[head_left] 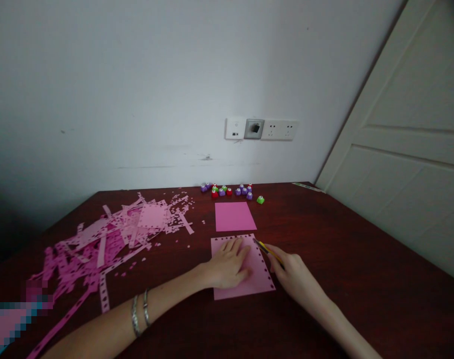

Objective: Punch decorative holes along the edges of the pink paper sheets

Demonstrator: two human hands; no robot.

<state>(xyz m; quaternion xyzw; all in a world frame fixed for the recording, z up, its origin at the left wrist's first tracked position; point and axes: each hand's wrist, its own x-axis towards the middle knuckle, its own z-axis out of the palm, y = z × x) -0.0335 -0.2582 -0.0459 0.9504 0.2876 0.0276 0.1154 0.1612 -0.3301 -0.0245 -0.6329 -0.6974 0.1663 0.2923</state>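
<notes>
A pink paper sheet (262, 280) with small holes punched along its top and right edges lies on the dark red table (342, 259). My left hand (228, 264) rests flat on this sheet, fingers stretched out. My right hand (292, 271) is closed around a thin yellow-and-dark tool (266, 248), perhaps a craft knife or pencil. Its tip touches the sheet's upper right corner.
A second, plain pink sheet (234, 216) lies just beyond. Several small coloured paper punches (230, 191) stand in a cluster by the wall. A heap of pink paper strips and scraps (114, 234) covers the table's left side. A door is at the right.
</notes>
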